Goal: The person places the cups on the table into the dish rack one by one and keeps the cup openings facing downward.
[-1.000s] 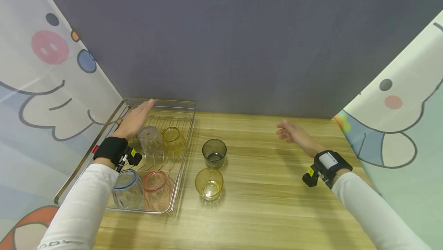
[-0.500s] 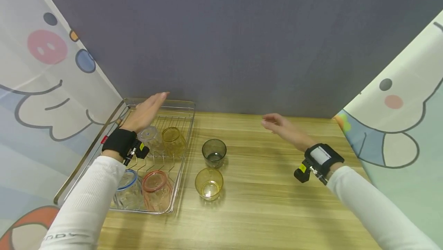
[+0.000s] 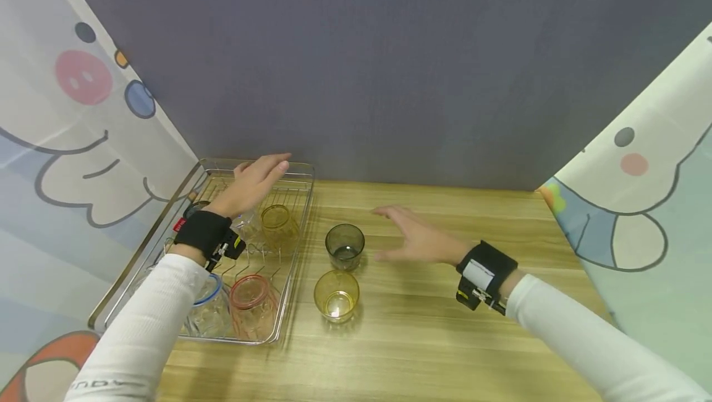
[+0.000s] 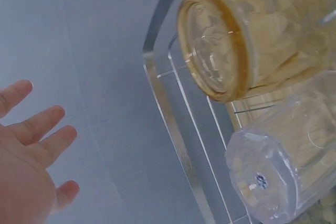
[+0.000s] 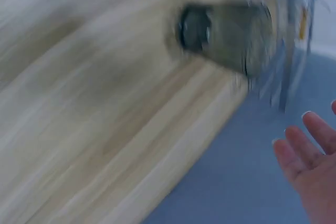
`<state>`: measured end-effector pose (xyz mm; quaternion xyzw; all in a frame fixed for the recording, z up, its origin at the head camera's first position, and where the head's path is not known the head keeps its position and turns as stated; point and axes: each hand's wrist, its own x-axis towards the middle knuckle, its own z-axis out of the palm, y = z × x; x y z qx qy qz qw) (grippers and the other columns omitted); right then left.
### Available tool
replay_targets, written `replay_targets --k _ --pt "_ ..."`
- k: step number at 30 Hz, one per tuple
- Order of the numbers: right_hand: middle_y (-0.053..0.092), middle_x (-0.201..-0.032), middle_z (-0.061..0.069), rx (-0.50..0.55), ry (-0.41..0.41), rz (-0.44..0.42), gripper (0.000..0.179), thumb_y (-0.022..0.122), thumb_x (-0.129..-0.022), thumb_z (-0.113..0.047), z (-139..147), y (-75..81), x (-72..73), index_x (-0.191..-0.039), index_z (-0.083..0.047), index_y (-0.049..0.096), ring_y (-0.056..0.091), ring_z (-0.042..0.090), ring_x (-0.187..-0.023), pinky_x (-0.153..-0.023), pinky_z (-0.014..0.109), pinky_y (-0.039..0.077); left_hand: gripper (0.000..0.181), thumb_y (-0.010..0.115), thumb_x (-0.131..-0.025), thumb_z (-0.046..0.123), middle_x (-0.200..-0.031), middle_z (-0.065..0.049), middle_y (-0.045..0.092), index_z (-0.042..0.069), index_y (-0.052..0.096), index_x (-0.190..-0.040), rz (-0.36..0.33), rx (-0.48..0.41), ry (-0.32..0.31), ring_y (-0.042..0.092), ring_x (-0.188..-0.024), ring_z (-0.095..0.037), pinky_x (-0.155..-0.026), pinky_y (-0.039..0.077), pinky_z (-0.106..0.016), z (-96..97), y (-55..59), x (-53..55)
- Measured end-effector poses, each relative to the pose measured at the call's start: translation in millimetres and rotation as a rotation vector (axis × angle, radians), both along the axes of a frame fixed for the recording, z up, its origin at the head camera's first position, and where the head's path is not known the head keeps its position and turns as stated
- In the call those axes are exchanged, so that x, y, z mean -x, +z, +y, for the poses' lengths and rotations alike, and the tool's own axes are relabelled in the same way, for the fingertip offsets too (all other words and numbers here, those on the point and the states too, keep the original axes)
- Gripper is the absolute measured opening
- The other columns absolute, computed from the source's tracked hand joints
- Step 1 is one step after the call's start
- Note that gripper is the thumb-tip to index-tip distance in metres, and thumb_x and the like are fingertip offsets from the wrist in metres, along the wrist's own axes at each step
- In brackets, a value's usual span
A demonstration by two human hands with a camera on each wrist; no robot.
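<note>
My left hand hovers over the back of the wire dish rack, fingers loosely spread and holding nothing. Under it, a clear glass and a yellow glass stand upside down; both show large in the left wrist view. My right hand is just right of the smoky grey glass, thumb and fingers parted toward it, with nothing held. That grey glass stands upright on the wooden table, with a yellow glass upright in front of it. The right wrist view is blurred.
At the rack's front, a blue-rimmed glass and a red-rimmed glass stand upside down. A dark glass is partly hidden behind the left wrist. A grey panel closes the back, with printed cloth walls on both sides.
My right hand has moved left across the table to beside the grey glass, its fingers parting. My left hand has drifted a little right over the rack. The glasses have not moved.
</note>
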<state>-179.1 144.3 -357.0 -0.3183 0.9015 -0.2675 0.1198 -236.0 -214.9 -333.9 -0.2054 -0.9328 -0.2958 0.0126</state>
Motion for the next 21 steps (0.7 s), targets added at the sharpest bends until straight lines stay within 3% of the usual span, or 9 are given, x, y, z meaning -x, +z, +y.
replay_targets --k 9,14,21 --pt "0.031 -0.159 0.008 -0.239 0.330 0.183 0.094 0.068 -0.083 -0.063 -41.8 -20.6 -30.5 -0.155 -0.019 0.028 0.035 0.025 -0.145 -0.119 0.046 0.033 0.065 0.021 -0.105 0.056 -0.157 -0.017 0.036 0.015 0.033 -0.154 0.035 0.165 -0.052 0.032 -0.145 -0.038 -0.115 0.003 -0.070 22.8 -10.6 -4.2" --pt "0.027 -0.162 0.008 -0.326 0.419 0.263 0.090 0.066 -0.083 -0.065 -56.1 -33.9 -39.2 -0.154 -0.025 0.029 0.031 0.028 -0.148 -0.120 0.045 0.032 0.064 0.022 -0.106 0.054 -0.158 -0.016 0.036 0.014 0.036 -0.153 0.063 0.160 -0.088 0.035 -0.144 -0.038 -0.116 0.004 -0.068 30.0 -16.0 -5.7" --pt "0.025 -0.163 0.011 -0.419 0.515 0.404 0.084 0.066 -0.084 -0.064 -65.3 -53.9 -45.5 -0.153 -0.033 0.031 0.028 0.033 -0.149 -0.115 0.052 0.038 0.064 0.021 -0.105 0.055 -0.156 -0.016 0.038 0.015 0.036 -0.153 0.061 0.164 -0.094 0.036 -0.144 -0.037 -0.118 0.005 -0.066 32.9 -24.5 -6.3"
